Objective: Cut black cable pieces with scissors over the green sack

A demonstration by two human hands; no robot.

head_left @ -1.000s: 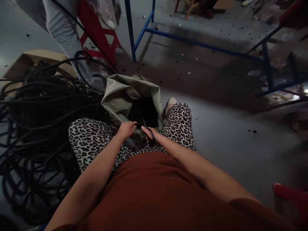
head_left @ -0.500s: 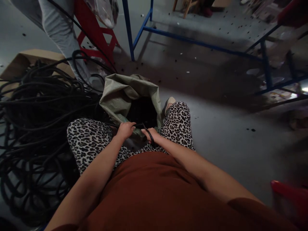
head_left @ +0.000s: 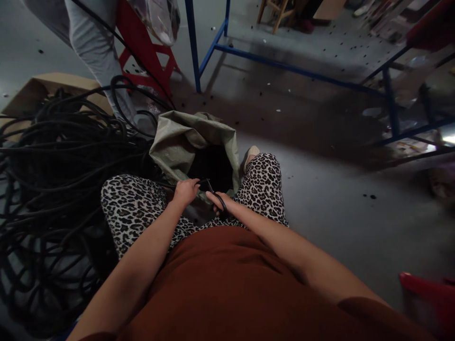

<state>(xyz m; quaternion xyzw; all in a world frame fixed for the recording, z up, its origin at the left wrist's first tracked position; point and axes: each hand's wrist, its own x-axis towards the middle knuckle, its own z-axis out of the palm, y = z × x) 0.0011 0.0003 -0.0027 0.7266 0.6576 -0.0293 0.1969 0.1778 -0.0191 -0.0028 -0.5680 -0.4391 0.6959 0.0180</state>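
My left hand (head_left: 186, 192) is closed around a black rubber cord (head_left: 202, 181), whose short end sticks out to the right of my fingers. In my right hand (head_left: 219, 201) is a pair of scissors (head_left: 224, 206) with black handles. The scissor blades reach up to the cord's end; how far they are parted is too small to tell. Both hands are at the near rim of a grey-green woven sack (head_left: 170, 135), which stands open between my knees. Its inside is dark, so the contents cannot be made out.
A large tangle of black cord (head_left: 71, 156) spreads on my left, partly over a cardboard box (head_left: 67, 81). Beyond stand a person's grey-trousered leg (head_left: 87, 42), a red stool (head_left: 137, 45) and a blue metal frame (head_left: 284, 60). Something red (head_left: 426, 293) is at the right edge.
My right hand with the scissors has shifted slightly left, closer to my left hand. The blades now lie nearer to my left fingers along the cord. The left hand keeps its grip.
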